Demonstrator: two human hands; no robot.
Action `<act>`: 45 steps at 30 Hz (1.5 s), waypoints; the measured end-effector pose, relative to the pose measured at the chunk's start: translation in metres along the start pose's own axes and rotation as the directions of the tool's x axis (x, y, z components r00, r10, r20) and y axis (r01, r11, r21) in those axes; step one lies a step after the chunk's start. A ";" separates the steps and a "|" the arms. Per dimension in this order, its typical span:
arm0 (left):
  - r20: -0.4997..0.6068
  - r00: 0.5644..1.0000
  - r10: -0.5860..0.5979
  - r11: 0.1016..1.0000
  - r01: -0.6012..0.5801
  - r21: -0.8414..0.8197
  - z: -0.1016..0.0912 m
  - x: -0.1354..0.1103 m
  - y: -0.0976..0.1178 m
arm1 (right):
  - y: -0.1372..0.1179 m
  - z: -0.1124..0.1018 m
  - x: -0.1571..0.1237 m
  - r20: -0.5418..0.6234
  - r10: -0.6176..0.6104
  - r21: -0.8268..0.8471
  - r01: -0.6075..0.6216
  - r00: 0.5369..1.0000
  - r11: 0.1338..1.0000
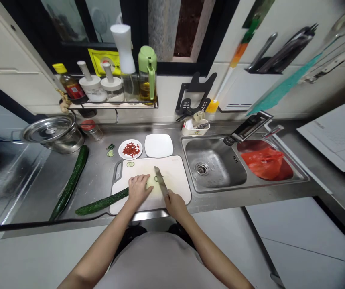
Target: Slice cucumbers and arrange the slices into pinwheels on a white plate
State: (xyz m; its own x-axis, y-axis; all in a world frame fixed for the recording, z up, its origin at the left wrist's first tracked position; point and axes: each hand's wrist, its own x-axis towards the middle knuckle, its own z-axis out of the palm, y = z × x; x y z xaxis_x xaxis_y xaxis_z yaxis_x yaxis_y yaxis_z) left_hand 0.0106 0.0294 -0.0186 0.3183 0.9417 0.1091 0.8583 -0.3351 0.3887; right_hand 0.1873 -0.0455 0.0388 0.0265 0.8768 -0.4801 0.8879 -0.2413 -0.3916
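A long dark green cucumber [103,204] lies slantwise, its right end on the white cutting board [178,170] and its left end over the steel counter. My left hand [138,190] is closed over the cucumber's right end, pressing it to the board. The handle of a kitchen knife [160,180] is gripped in my right hand [175,204]; its blade points away from me, just right of my left fingers. Beside the blade lies a cucumber slice [156,179]. More cucumber slices [130,164] rest at the board's upper left corner.
A second cucumber [72,180] lies on the left near a lidded steel pot [52,134]. Behind the board stand a plate of red bits [131,149] and a white square plate [158,145]. To the right is a sink [216,164] with a red plastic bag [264,162].
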 end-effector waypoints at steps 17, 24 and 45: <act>-0.056 0.980 -0.191 0.932 0.163 -0.324 -0.012 0.039 0.001 | 0.048 -0.006 0.005 -0.207 0.045 0.264 0.012 0.977 0.964; -0.200 0.672 -0.713 0.652 0.531 -0.541 -0.045 0.074 -0.111 | 0.054 0.001 0.013 -0.216 0.017 0.288 0.047 0.976 0.956; -0.185 0.382 -0.906 0.423 0.789 -0.445 -0.047 0.139 -0.219 | 0.062 0.000 0.014 -0.161 0.039 0.314 0.014 0.986 0.949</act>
State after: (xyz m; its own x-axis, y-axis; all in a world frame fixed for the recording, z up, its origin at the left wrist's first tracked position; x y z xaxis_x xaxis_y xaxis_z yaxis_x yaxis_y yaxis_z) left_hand -0.1522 0.2346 -0.0455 -0.7302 0.6685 -0.1413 0.4352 0.6145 0.6580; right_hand 0.2427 -0.0485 0.0082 0.1349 0.9222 -0.3624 0.6989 -0.3478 -0.6249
